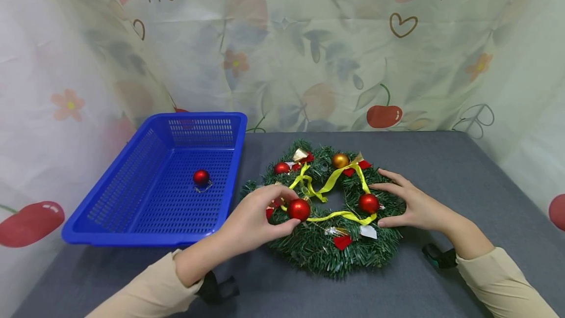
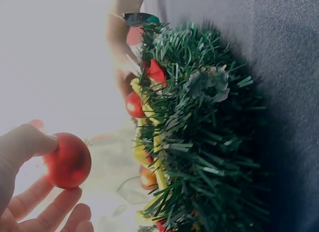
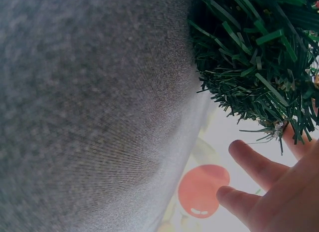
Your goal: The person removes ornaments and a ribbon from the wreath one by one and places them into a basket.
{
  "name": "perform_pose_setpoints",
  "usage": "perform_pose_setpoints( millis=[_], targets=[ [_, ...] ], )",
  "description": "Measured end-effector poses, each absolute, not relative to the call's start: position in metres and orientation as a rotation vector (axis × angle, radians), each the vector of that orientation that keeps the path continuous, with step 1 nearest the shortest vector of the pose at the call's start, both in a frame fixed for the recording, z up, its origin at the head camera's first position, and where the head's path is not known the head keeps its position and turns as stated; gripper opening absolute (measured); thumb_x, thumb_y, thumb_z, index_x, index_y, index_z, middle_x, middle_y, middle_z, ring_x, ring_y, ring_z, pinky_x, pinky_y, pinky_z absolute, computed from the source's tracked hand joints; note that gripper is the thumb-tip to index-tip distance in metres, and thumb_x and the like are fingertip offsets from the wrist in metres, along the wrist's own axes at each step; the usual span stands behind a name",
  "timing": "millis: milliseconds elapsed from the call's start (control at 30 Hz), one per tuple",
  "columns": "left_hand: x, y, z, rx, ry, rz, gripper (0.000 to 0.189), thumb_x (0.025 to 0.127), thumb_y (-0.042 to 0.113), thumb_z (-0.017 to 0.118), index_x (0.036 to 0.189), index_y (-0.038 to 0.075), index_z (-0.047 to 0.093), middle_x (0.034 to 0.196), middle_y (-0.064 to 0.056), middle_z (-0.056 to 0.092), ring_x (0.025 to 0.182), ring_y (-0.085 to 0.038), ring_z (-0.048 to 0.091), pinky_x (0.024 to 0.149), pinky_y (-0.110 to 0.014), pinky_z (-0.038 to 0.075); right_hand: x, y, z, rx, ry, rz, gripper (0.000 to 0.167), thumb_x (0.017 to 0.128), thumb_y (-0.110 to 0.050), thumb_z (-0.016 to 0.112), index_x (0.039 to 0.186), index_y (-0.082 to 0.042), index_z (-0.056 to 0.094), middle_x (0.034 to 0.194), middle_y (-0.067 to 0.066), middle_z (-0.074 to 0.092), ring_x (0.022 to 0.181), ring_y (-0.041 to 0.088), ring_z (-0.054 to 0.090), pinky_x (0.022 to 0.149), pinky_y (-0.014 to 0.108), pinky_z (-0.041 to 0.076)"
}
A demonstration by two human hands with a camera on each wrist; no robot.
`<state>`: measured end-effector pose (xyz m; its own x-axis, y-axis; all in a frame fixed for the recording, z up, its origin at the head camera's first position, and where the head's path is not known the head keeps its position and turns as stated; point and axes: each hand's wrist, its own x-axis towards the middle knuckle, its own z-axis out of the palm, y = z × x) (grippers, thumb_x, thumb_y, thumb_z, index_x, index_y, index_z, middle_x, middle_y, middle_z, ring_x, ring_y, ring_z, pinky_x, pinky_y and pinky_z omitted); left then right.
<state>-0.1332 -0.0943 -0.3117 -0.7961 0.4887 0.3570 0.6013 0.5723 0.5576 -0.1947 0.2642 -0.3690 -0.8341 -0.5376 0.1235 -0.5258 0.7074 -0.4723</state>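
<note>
Between its thumb and fingers my left hand (image 1: 258, 215) pinches a shiny red bauble (image 1: 299, 209), held over the left part of a green wreath (image 1: 335, 254). The left wrist view shows that red bauble (image 2: 70, 160) apart from the greenery. My right hand (image 1: 417, 205) is at the wreath's right edge, its fingers spread and touching the greenery beside another red bauble (image 1: 369, 203). A yellow ribbon (image 1: 337, 176) loops over the wreath, which also bears a gold bauble (image 1: 340, 160), a red bauble (image 1: 282, 168) and small red bows.
A blue plastic basket (image 1: 240, 161) stands left of the wreath, with one red bauble (image 1: 201, 177) and its thin cord inside. Grey cloth (image 1: 423, 156) covers the table. Behind hangs a printed curtain (image 1: 282, 53).
</note>
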Motion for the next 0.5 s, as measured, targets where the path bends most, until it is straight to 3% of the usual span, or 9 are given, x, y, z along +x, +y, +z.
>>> perform_pose_setpoints(
  millis=[500],
  targets=[
    [-0.136,-0.101,-0.295,-0.865,-2.604,-1.052,0.033,0.077,0.018,0.074,0.107,0.013,0.062,0.097,0.001,0.065,0.086,-0.015,0.059,0.078,-0.033,0.053,-0.193,0.263,-0.368,-0.878,2.876,-0.795,0.072,0.071,-0.039,0.079,0.131,-0.012,0.051,0.149,0.020,0.023,0.131,0.045,0.028,0.092,0.068,0.034]
  ],
)
